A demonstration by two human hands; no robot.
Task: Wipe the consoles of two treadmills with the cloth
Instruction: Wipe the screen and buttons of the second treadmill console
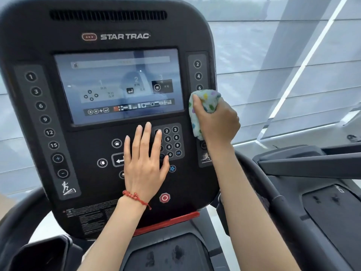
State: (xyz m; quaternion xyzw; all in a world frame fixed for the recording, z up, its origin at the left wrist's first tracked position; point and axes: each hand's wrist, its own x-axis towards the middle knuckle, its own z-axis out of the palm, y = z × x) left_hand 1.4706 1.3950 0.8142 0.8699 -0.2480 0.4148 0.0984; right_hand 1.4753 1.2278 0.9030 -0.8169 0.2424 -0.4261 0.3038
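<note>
Right grip point(216, 122): I hold the bunched cloth point(203, 102) on the console point(93, 192) right edge
Left grip point(145, 159): flat, fingers straight, bracing keypad point(172, 141)
Tip: I'd press lightly, avoid button presses

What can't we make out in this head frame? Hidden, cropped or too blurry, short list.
Head view only:
- Right-hand column of round number buttons on the black treadmill console: those below 6 are covered by the pale dotted cloth bunched in the right hand.
- Numeric keypad: left column hidden under the left hand, whose flat fingers rest on it.
- Small white label text: too small to read.
- Second treadmill: cut off by the right edge.
</note>
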